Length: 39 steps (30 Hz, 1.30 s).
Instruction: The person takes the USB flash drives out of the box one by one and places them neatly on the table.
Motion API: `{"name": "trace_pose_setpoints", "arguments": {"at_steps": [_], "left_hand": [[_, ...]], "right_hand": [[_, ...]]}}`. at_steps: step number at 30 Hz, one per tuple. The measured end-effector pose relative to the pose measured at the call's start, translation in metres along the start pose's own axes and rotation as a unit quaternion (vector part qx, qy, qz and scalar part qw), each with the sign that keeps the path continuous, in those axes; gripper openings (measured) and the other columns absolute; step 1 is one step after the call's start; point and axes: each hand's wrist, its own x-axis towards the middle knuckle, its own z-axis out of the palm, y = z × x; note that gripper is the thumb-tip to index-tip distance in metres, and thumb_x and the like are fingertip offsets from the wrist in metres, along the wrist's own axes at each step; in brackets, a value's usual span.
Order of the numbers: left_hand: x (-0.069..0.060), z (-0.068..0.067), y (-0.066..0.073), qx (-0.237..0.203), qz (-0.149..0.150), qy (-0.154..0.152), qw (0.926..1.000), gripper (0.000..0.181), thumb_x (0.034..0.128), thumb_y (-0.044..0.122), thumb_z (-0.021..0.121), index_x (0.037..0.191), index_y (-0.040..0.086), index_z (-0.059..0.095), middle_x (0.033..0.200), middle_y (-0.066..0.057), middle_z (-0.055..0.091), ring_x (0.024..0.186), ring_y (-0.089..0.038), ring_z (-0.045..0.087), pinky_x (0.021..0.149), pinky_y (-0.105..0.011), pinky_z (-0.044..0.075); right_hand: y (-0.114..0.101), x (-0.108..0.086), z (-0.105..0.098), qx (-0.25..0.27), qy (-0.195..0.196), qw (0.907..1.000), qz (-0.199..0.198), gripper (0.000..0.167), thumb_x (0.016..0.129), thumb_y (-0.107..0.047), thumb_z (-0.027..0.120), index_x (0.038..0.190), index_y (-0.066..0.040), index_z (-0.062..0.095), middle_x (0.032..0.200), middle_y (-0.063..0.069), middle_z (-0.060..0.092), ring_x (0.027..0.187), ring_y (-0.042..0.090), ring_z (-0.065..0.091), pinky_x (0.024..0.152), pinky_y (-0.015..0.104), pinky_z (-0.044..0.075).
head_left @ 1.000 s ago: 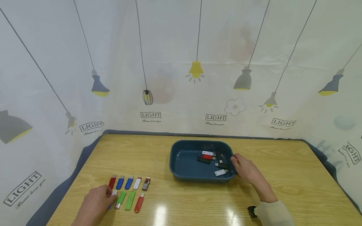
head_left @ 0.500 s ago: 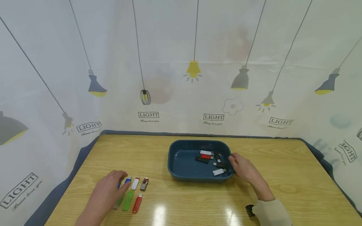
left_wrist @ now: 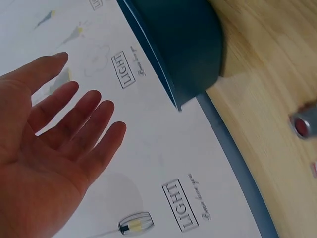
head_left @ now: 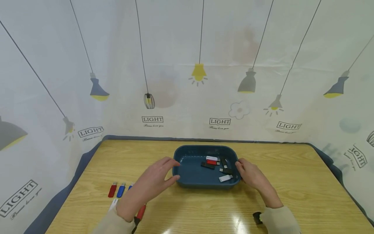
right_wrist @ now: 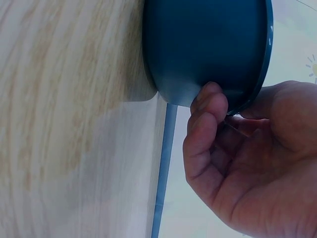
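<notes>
A dark blue plastic basin (head_left: 190, 172) stands on the table, holding several USB sticks, among them a white one (head_left: 225, 178) and a red one (head_left: 211, 162). My right hand (head_left: 252, 175) grips its right rim; in the right wrist view the fingers (right_wrist: 200, 134) curl under the edge. My left hand (head_left: 153, 178) is at the left rim with its fingers spread and nothing held. The left wrist view has that palm (left_wrist: 64, 148) apart from the basin wall. On the table at left lie a dark red stick (head_left: 112, 190) and a blue stick (head_left: 121, 190); my left arm hides others.
The wooden table (head_left: 306, 182) backs onto a white curtain (head_left: 181, 42) printed with lamps. Close to my left sleeve lie a white stick (head_left: 113, 204) and a red stick (head_left: 141, 212). A black wrist strap (head_left: 257, 217) shows by my right sleeve.
My left hand has moved right from over the rows of USB sticks to the basin's left rim, its fingers spreading. The right hand has stayed on the right rim.
</notes>
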Motion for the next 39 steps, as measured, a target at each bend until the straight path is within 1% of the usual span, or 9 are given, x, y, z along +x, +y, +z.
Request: {"name": "trace_pose_setpoints", "arguments": {"at_steps": [3,7,13,16,22,25,29,33,39], "left_hand": [[0.014,0.006,0.003,0.000,0.023,-0.028,0.9993,0.040,0.0970,0.027,0.076,0.131,0.010,0.065,0.128,-0.004,0.064,0.114,-0.023,0.065,0.094,-0.041,0.056],[0.033,0.015,0.007,0.018,0.040,-0.064,0.9970,0.046,0.0998,0.034,0.071,0.139,0.012,0.061,0.139,-0.006,0.060,0.125,-0.023,0.060,0.101,-0.042,0.052],[0.063,0.030,0.012,0.043,0.070,-0.089,0.9926,0.049,0.1009,0.034,0.070,0.144,0.013,0.059,0.145,-0.005,0.058,0.132,-0.022,0.057,0.107,-0.040,0.049],[0.075,0.036,0.014,0.046,0.075,-0.106,0.9905,0.049,0.1015,0.033,0.069,0.145,0.012,0.058,0.145,-0.005,0.058,0.131,-0.021,0.057,0.108,-0.039,0.048],[0.096,0.049,0.018,0.047,0.057,-0.157,0.9849,0.050,0.1032,0.035,0.066,0.147,0.013,0.057,0.146,-0.005,0.057,0.129,-0.020,0.058,0.107,-0.037,0.048],[0.104,0.057,0.020,0.053,0.048,-0.168,0.9832,0.049,0.1028,0.035,0.067,0.146,0.014,0.057,0.143,-0.003,0.059,0.125,-0.018,0.060,0.105,-0.037,0.050],[0.114,0.071,0.020,0.077,0.036,-0.176,0.9807,0.048,0.1013,0.036,0.069,0.143,0.015,0.060,0.132,-0.001,0.064,0.109,-0.015,0.063,0.094,-0.033,0.054],[0.123,0.083,0.019,0.111,0.023,-0.191,0.9751,0.043,0.0997,0.037,0.071,0.137,0.016,0.064,0.117,0.000,0.066,0.092,-0.013,0.060,0.082,-0.030,0.054],[0.132,0.095,0.021,0.148,0.008,-0.221,0.9640,0.042,0.0988,0.038,0.072,0.134,0.017,0.067,0.111,0.000,0.065,0.088,-0.013,0.057,0.080,-0.030,0.053]], "right_hand": [[0.001,0.000,0.000,0.000,-0.001,1.0000,-0.001,0.026,0.113,-0.017,0.040,0.115,0.004,0.055,0.076,0.007,0.054,0.063,0.019,0.054,0.059,0.035,0.045],[0.001,-0.001,0.000,0.000,0.000,1.0000,-0.001,0.025,0.113,-0.017,0.040,0.114,0.003,0.055,0.075,0.007,0.054,0.063,0.019,0.054,0.059,0.035,0.045],[0.000,0.000,0.000,-0.003,0.004,1.0000,0.001,0.025,0.112,-0.017,0.041,0.114,0.004,0.055,0.076,0.007,0.054,0.063,0.019,0.054,0.059,0.035,0.045],[0.000,0.000,0.001,-0.002,0.005,1.0000,-0.001,0.024,0.112,-0.017,0.041,0.111,0.003,0.055,0.074,0.006,0.054,0.062,0.018,0.054,0.058,0.035,0.044],[0.000,0.001,0.002,0.008,0.005,0.9999,-0.003,0.024,0.113,-0.017,0.041,0.110,0.002,0.055,0.073,0.006,0.053,0.061,0.019,0.053,0.058,0.035,0.044],[0.001,0.001,0.002,0.011,0.005,0.9999,-0.005,0.024,0.113,-0.018,0.040,0.110,0.002,0.055,0.073,0.006,0.053,0.061,0.018,0.053,0.058,0.035,0.044],[0.001,0.000,0.002,0.008,0.006,0.9999,-0.005,0.024,0.113,-0.017,0.040,0.110,0.002,0.054,0.073,0.006,0.053,0.061,0.018,0.053,0.057,0.035,0.044],[0.001,0.000,0.002,0.009,0.006,0.9999,-0.005,0.024,0.113,-0.017,0.040,0.110,0.002,0.054,0.073,0.006,0.053,0.061,0.019,0.053,0.057,0.035,0.044],[0.001,0.000,0.001,0.013,0.006,0.9999,-0.004,0.024,0.113,-0.017,0.041,0.112,0.003,0.054,0.072,0.006,0.053,0.060,0.019,0.053,0.057,0.035,0.044]]}}
